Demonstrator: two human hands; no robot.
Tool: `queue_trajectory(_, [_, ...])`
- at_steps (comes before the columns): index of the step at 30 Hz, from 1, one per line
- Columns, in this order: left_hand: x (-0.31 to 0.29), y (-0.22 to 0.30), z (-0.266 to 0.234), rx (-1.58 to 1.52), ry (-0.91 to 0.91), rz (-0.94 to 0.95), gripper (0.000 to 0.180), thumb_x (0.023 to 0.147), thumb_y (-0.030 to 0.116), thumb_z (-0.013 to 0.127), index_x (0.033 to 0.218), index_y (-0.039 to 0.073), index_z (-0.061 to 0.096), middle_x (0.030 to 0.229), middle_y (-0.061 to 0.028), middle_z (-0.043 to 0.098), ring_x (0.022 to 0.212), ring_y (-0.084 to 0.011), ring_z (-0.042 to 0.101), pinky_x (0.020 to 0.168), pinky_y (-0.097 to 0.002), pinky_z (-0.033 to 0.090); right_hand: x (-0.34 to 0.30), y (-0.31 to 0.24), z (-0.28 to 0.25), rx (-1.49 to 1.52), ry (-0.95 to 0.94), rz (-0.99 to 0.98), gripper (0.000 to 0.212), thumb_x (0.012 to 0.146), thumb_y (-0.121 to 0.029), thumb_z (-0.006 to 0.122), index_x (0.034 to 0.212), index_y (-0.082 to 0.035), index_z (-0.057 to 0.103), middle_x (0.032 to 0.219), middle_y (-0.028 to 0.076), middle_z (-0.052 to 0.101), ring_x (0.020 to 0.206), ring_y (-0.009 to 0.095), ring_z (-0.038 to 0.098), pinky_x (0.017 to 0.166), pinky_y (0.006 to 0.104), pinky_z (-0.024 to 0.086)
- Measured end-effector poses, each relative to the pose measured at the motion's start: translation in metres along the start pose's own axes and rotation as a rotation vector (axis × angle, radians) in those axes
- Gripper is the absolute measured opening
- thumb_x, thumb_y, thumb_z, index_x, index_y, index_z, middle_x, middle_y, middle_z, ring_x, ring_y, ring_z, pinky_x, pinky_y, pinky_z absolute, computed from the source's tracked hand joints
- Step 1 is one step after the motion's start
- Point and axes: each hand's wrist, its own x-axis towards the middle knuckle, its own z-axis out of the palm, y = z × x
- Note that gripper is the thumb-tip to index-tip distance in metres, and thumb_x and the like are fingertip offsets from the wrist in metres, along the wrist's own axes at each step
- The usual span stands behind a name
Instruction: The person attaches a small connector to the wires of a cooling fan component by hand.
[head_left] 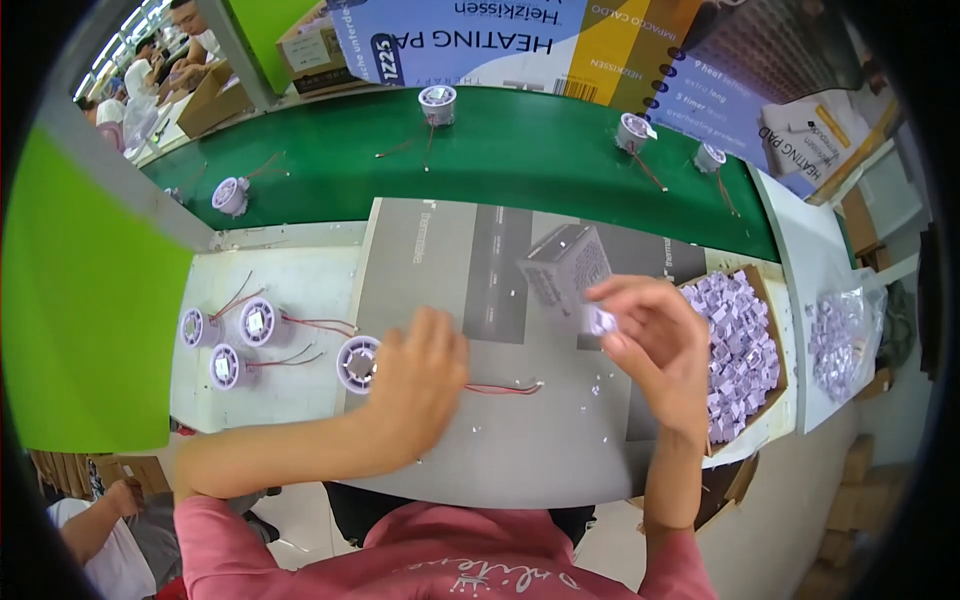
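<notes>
On the grey cardboard sheet, my left hand (pixel 425 370) is closed at the right side of a round lilac plastic housing (pixel 355 364), its fingertips partly hidden. A dark square shows in the housing's centre, and red wires (pixel 505 389) come out on the other side of the hand. My right hand (pixel 660 345) pinches a small lilac plastic piece (pixel 602 320) between thumb and fingers, above the sheet. Beside that hand, a cardboard box (pixel 780 375) is heaped with similar small lilac pieces (pixel 740 350).
Several wired housings (pixel 258 321) stand on the white surface at left. More housings (pixel 437 104) sit on the green belt (pixel 340 140) behind. White scraps dot the grey sheet (pixel 540 440). A clear bag (pixel 840 340) of lilac pieces lies far right. Other people (pixel 190 50) sit at far left.
</notes>
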Motion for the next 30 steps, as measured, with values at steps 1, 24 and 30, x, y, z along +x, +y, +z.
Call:
queue_trajectory(1, [0.001, 0.011, 0.013, 0.148, 0.021, 0.035, 0.039, 0.066, 0.015, 0.076, 0.100, 0.003, 0.062, 0.096, -0.0122, 0.057, 0.102, -0.0262, 0.057, 0.069, -0.0377, 0.052, 0.008, 0.011, 0.004, 0.126, -0.059, 0.016, 0.031, 0.088, 0.007, 0.064, 0.118, 0.005, 0.057, 0.121, 0.020, 0.062, 0.107, 0.017, 0.062, 0.091, 0.0305, 0.051])
queue_trajectory(24, [0.061, -0.027, 0.001, -1.401, -0.376, -0.025, 0.017, 0.096, 0.014, 0.061, 0.107, 0.005, 0.071, 0.082, -0.0036, 0.065, 0.075, -0.0111, 0.055, 0.071, -0.0275, 0.046, 0.008, 0.070, 0.001, 0.071, -0.024, 0.035, 0.041, 0.085, 0.013, 0.065, 0.123, 0.001, 0.056, 0.126, 0.020, 0.064, 0.102, 0.013, 0.061, 0.084, 0.0271, 0.047])
queue_trajectory(30, [0.055, -0.028, 0.004, -1.432, -0.199, 0.031, 0.013, 0.094, 0.010, 0.065, 0.102, 0.002, 0.072, 0.080, -0.0027, 0.065, 0.075, -0.0095, 0.056, 0.071, -0.0277, 0.046, 0.008, 0.067, 0.002, -0.078, -0.133, 0.070, 0.032, 0.093, 0.003, 0.060, 0.124, 0.001, 0.051, 0.118, 0.016, 0.066, 0.097, 0.012, 0.060, 0.083, 0.0270, 0.047])
